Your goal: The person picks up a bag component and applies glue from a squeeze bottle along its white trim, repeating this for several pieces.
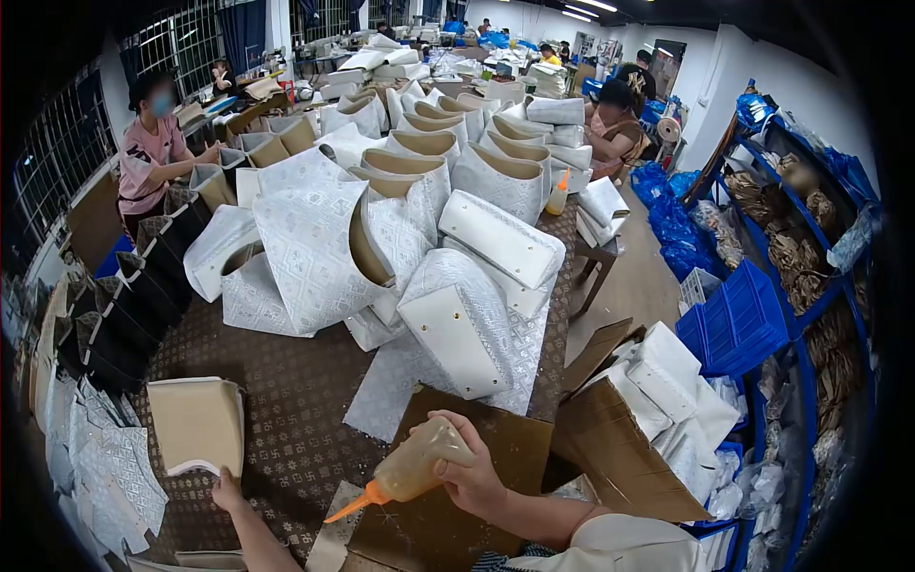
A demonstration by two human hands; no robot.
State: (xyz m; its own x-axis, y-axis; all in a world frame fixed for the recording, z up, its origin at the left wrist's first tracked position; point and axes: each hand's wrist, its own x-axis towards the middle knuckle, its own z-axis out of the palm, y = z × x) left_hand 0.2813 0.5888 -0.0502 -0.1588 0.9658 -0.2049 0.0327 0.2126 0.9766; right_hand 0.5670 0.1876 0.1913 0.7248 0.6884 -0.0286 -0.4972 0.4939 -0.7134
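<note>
My right hand [472, 467] is wrapped round a squeeze glue bottle [424, 462] of cloudy plastic. Its orange nozzle tilts down to the left, above a brown cardboard sheet [419, 529] and a pale strip. At the lower left, my left hand [227, 491] grips the near edge of a flat tan bag piece [195, 426] with a white curved border, lying on the brown patterned table [295, 429]. Ahead, silver-white patterned bag bodies [310, 243] are heaped. Some have white bases with small gold studs [457, 348].
Dark bag pieces [129, 324] line the table's left edge, by patterned sheets [105, 458]. An open carton [620, 439] of white pieces stands right, near blue crates [734, 315] and shelving. Another glue bottle [559, 195] stands farther back. Co-workers sit or stand beyond, including one in pink [157, 153].
</note>
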